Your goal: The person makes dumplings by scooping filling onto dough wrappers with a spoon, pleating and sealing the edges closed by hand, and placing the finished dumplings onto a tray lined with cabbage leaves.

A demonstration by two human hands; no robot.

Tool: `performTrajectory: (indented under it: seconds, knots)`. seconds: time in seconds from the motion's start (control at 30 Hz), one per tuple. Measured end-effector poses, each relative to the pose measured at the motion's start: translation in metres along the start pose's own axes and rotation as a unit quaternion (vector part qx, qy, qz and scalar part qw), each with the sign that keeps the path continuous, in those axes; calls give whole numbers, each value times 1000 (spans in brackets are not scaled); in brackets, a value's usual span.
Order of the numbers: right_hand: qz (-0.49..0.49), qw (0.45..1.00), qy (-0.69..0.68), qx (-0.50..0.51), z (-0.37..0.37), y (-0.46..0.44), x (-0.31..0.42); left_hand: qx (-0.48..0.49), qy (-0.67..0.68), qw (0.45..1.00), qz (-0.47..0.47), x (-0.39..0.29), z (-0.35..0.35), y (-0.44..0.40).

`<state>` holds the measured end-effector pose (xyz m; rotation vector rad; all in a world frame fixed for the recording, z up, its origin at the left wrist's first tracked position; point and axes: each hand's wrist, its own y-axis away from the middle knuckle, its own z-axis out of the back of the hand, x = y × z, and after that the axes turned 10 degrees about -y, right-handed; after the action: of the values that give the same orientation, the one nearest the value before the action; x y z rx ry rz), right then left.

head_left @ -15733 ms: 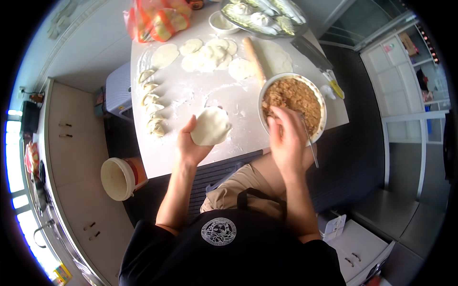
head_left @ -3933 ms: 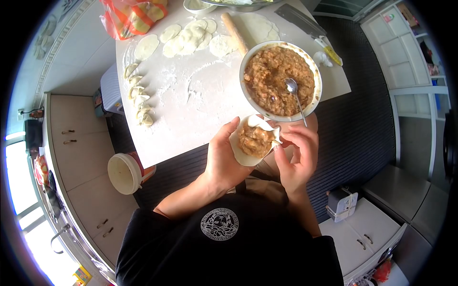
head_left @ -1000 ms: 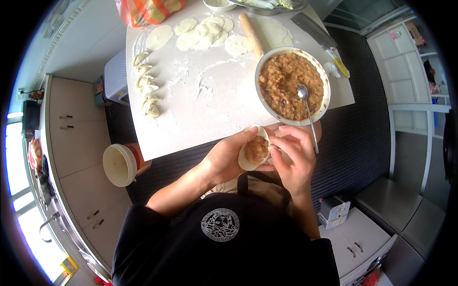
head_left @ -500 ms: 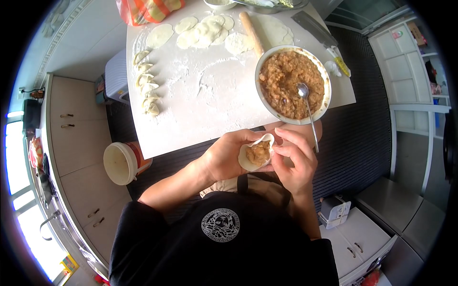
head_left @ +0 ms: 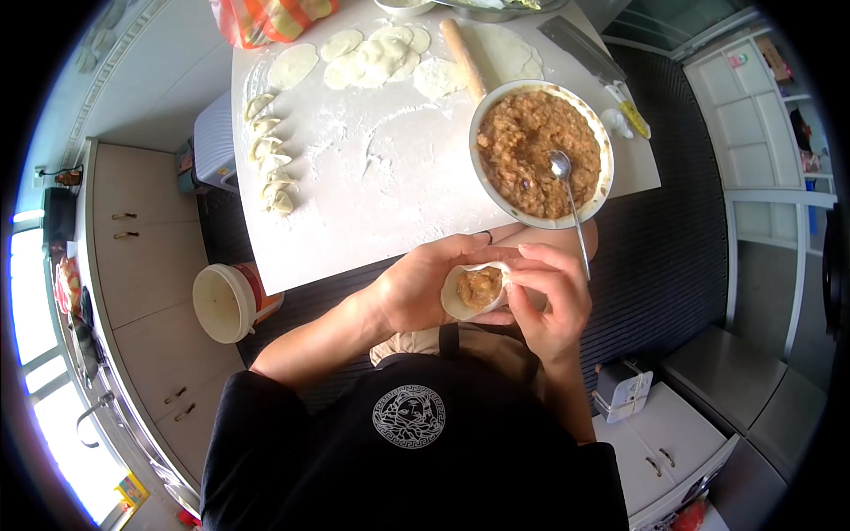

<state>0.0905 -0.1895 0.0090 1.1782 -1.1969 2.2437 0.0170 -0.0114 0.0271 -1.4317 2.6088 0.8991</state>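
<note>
Between my hands, just off the table's front edge, is a dumpling wrapper [head_left: 456, 301] with brown meat filling [head_left: 479, 288] showing in its open middle. My left hand [head_left: 421, 281] cups the wrapper from the left and below. Thumb and fingers of my right hand [head_left: 553, 301] pinch its right edge. Beyond them stands a white bowl [head_left: 479, 168] of brown minced filling [head_left: 531, 133], with a metal spoon [head_left: 561, 165] resting in it, its handle over the rim. Folded dumplings [head_left: 276, 181] form a row on the table's left side.
Round wrappers [head_left: 381, 57] lie at the back of the floury table [head_left: 354, 203], beside a rolling pin [head_left: 463, 57]. A cleaver [head_left: 584, 51] rests at the right edge. An orange-striped bag [head_left: 266, 19] sits at back left; a bucket [head_left: 221, 303] stands on the floor.
The wrapper's far edge has come down and its right side is drawn together between my right fingers. My left thumb has shifted slightly away from the edge.
</note>
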Motion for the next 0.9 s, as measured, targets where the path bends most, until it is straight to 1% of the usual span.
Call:
performTrajectory:
  seconds: [0.1,0.2,0.27,0.4,0.47,0.6,0.8,0.9]
  knots:
    - [-43,999,18,-9,3,-3,4,-26,1,999,23,1,2,-3]
    - [-43,999,4,1,5,0,3,9,-10,1000,27,0,5,-5]
    - [-48,999,6,8,5,1,5,12,-27,999,25,-1,5,-6]
    - [-20,999,33,23,8,1,6,32,-45,998,41,-1,10,-8]
    - [-6,999,33,32,8,0,6,31,-78,995,53,-2,9,-6]
    - [2,999,-10,46,8,-5,9,11,-135,987,89,-13,0,-5]
    - [9,998,-30,61,7,1,8,67,-120,983,124,-18,2,-10]
    - [1,998,-35,48,6,4,6,58,-145,977,148,-22,-1,-9]
